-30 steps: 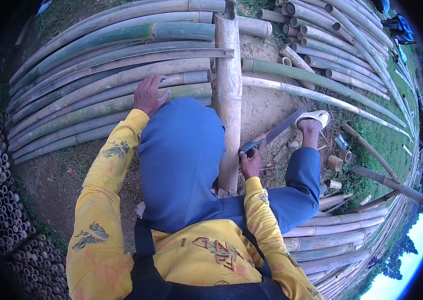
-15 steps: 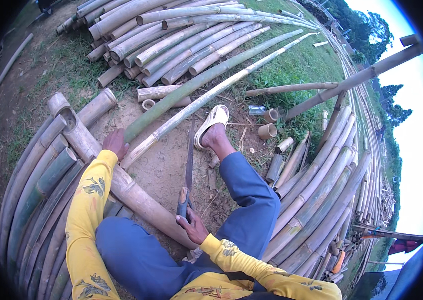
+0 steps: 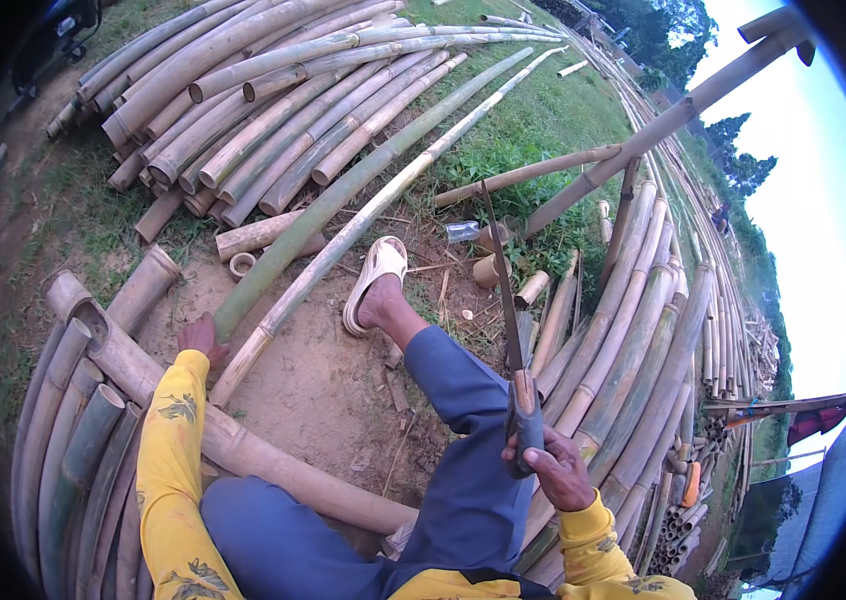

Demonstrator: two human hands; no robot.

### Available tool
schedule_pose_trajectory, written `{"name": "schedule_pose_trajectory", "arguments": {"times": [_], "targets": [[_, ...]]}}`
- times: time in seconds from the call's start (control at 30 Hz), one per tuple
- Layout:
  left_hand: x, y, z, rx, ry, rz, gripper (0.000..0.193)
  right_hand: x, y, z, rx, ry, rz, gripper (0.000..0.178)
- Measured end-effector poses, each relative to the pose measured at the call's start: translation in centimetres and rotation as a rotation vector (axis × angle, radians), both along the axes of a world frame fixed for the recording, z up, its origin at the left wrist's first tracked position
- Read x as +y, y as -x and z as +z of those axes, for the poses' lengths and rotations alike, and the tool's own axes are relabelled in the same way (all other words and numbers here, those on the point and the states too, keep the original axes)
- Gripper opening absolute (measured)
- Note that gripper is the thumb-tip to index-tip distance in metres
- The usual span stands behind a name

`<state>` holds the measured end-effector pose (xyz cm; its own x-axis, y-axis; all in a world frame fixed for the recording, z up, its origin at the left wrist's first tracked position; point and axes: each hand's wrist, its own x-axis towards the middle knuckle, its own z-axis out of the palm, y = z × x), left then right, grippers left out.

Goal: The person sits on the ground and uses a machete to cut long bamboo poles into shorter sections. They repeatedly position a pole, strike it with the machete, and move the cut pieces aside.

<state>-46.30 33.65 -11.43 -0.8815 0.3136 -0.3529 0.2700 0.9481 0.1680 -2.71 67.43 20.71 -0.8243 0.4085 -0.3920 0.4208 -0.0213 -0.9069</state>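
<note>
My left hand (image 3: 203,338) is closed at the near end of a long green bamboo pole (image 3: 315,220), which slopes away to the upper right. A thinner, paler bamboo pole (image 3: 345,242) lies alongside it, its near end just right of that hand. In my right hand (image 3: 560,467) is a hand saw (image 3: 525,408), gripped by its dark, split-looking handle, with the long narrow blade pointing up and away, clear of both poles. A thick bamboo trunk (image 3: 273,461) with a notched far end lies across in front of my legs, below my left hand.
Cut bamboo poles (image 3: 71,450) crowd the left side. A large bamboo stack (image 3: 273,120) lies at the far left, another pile (image 3: 633,330) on the right. A slanted bamboo post (image 3: 633,140) rises at right. Short offcuts (image 3: 488,270) and a clear bottle (image 3: 462,232) lie beyond my sandalled foot (image 3: 379,280).
My right hand has carried the saw to the right and raised it, away from the poles. The left hand stays at the green pole's end. The whole view has shifted.
</note>
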Motion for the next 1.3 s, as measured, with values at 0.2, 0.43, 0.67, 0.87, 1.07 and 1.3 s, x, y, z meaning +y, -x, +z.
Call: {"name": "schedule_pose_trajectory", "arguments": {"times": [0.2,0.43,0.67,0.87,1.07,1.3], "targets": [[-1.2,-2.6,9.9,0.129,-0.124,-0.120,0.063,6.8,-4.3,1.2,0.006,-0.263,-0.102,0.040],[-4.6,-9.9,18.5,0.187,-0.135,-0.132,0.066,11.6,-9.4,-10.5,-0.099,-0.598,-0.047,0.033],[-22.6,-21.6,19.9,0.285,-0.014,-0.067,0.065,6.5,-10.8,-19.3,-0.114,-0.976,0.083,0.039],[-38.0,-35.8,19.9,0.341,0.127,0.068,0.066,8.0,-11.5,-32.2,-0.296,-0.905,0.106,0.041],[-49.7,-50.0,17.2,0.240,0.415,0.320,0.075,5.5,-10.9,-30.1,-0.346,-0.940,0.118,0.040],[-54.4,-58.7,10.7,0.308,0.506,0.519,0.068,6.1,-11.6,-29.3,-0.364,-0.967,0.092,0.038]]}}
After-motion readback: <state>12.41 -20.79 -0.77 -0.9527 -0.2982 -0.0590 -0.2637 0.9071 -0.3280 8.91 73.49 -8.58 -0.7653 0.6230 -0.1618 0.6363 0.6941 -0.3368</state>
